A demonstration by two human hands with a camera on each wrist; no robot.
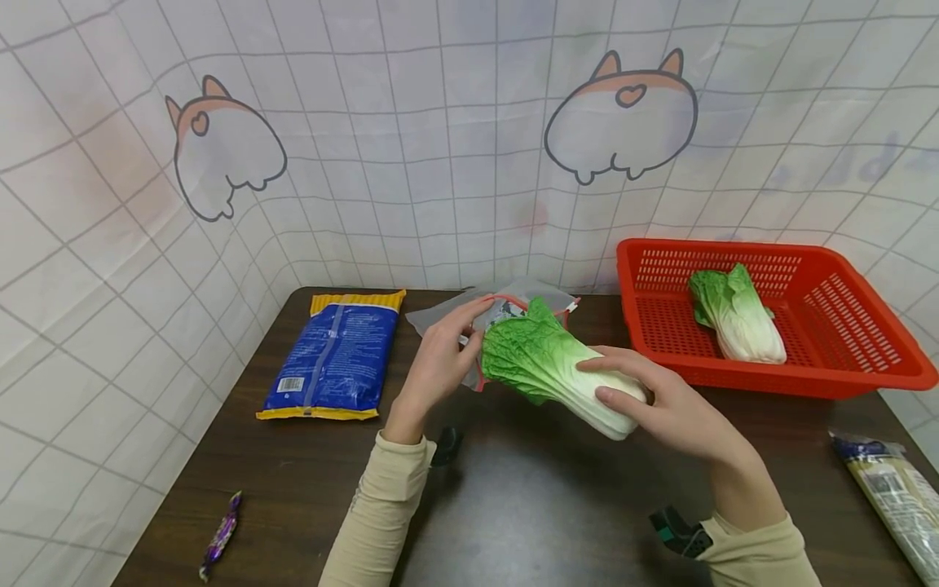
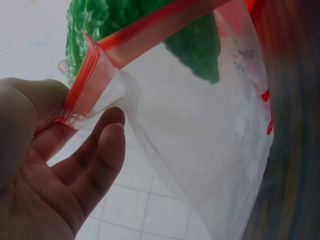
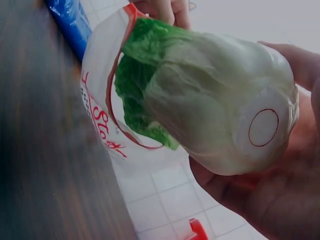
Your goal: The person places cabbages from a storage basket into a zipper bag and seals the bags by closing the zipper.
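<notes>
My right hand grips a napa cabbage around its white base, leafy green end pointing left. That leafy end is at the mouth of a clear zip bag with a red seal strip, and a green leaf tip shows through the plastic in the left wrist view. My left hand pinches the bag's red-edged rim between thumb and fingers. In the right wrist view the cabbage shows its pale base with a thin red ring, and red lettering marks the bag.
A red plastic basket at the back right holds another napa cabbage. At the back left lies a blue and yellow packet. A purple wrapped candy lies front left, and a clear-wrapped package lies at the right edge.
</notes>
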